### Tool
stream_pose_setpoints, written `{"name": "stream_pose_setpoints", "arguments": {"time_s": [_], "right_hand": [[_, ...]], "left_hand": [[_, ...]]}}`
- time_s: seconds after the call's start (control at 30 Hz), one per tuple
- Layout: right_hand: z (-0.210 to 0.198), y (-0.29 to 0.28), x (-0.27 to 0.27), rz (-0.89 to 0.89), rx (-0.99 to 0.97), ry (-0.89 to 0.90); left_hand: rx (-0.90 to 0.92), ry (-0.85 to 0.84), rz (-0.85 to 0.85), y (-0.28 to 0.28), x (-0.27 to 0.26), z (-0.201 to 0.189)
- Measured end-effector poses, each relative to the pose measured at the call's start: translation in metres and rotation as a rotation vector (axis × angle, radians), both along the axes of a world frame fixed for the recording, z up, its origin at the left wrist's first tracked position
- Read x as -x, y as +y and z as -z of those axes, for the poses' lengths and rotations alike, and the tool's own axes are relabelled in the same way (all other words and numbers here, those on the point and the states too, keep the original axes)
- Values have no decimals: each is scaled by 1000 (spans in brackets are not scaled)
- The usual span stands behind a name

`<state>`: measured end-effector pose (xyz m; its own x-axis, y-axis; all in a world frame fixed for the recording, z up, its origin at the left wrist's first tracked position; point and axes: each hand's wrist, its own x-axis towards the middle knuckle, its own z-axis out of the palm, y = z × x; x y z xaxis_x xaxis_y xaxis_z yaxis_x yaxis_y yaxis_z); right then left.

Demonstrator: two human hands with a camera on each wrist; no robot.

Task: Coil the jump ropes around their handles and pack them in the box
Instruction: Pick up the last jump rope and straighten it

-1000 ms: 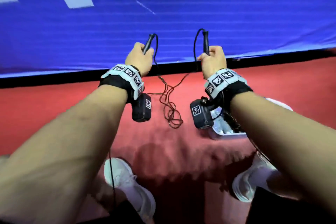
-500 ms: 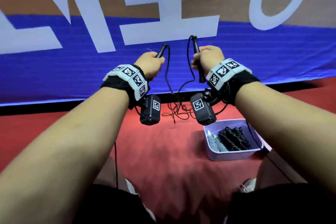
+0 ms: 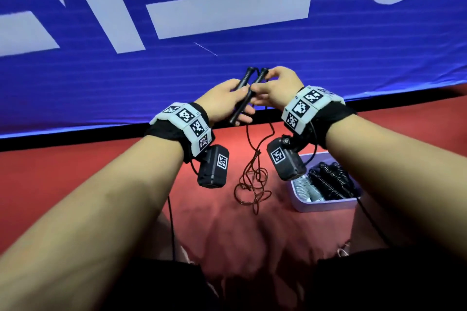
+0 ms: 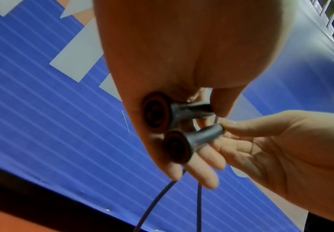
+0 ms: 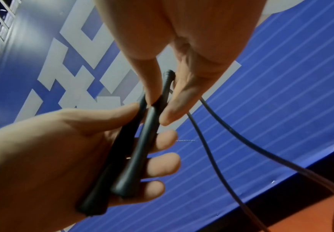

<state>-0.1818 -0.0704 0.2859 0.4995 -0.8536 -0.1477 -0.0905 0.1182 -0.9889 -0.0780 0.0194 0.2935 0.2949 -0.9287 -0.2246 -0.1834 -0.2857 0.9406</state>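
Two black jump rope handles lie side by side, raised above the red cloth. My left hand holds them across its fingers with the thumb pressed on top. My right hand pinches the right handle near its top end. The thin dark rope hangs from the handles into a loose tangle on the cloth. The left wrist view shows both handle butts end on. In the right wrist view, the handles rest on my left hand's fingers.
A lavender box stands on the red cloth to the right, under my right wrist. It holds several coiled ropes, black and pale. A blue banner with white letters rises behind the table's far edge.
My hands have come together from about a hand's width apart. The two handles, held apart and upright before, now lie against each other in my left hand.
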Motion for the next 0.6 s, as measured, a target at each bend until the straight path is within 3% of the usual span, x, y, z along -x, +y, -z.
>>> {"name": "stream_pose_setpoints", "arguments": {"time_s": [0.07, 0.13, 0.2, 0.27, 0.4, 0.6], "right_hand": [[6, -4, -3, -16, 31, 60], [14, -12, -2, -28, 183, 185], [21, -22, -1, 68, 420, 352], [24, -29, -2, 161, 510, 342], [28, -31, -6, -73, 351, 190], [18, -29, -5, -100, 120, -41]], "left_hand": [[5, -25, 25, 0, -5, 9], [17, -82, 50, -2, -12, 16], [19, -99, 75, -4, -16, 20], [32, -70, 97, -7, -17, 22], [9, 63, 87, -12, -16, 21], [4, 93, 82, -16, -14, 22]]}}
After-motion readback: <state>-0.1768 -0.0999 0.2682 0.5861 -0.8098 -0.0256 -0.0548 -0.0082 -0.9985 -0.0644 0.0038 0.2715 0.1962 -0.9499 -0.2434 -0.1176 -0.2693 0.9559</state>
